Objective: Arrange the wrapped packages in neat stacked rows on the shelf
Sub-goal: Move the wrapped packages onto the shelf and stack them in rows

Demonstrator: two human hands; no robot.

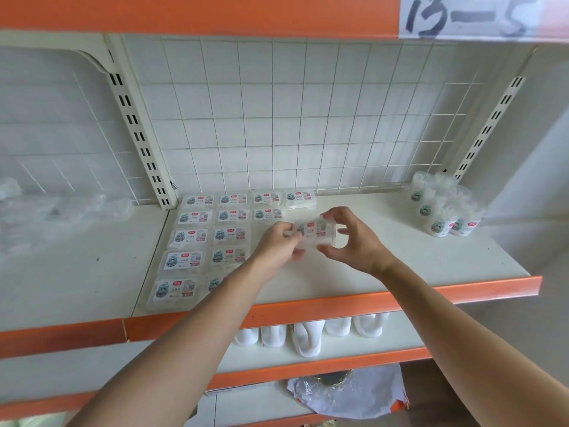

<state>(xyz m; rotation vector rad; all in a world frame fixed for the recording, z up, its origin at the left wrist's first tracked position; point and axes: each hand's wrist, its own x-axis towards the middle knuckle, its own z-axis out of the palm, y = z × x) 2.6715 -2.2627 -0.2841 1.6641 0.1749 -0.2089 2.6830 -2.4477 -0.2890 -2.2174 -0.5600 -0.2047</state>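
Pinching w/ both hands: my left hand (278,241) has its fingers curled on the near-left end of a small clear-wrapped package with a white printed label (314,231). My right hand (352,238) makes a wide C, fingertips on the pkg's far-right corner, thumb at its near edge. Pkg sits low over the cream metal shelf with an orange front lip (406,229); I can't tell if it touches. Just left of it lie flat rows of matching labelled packages (212,235), running front to back, w/ one more at the back on the right. Well apart, at the shelf's right rear, is a loose heap of clear-wrapped packages (443,208), near the white wire grid back panel (277,118). White plastic containers (308,334) stand on the shelf below. A handwritten paper sign (468,16) hangs overhead.
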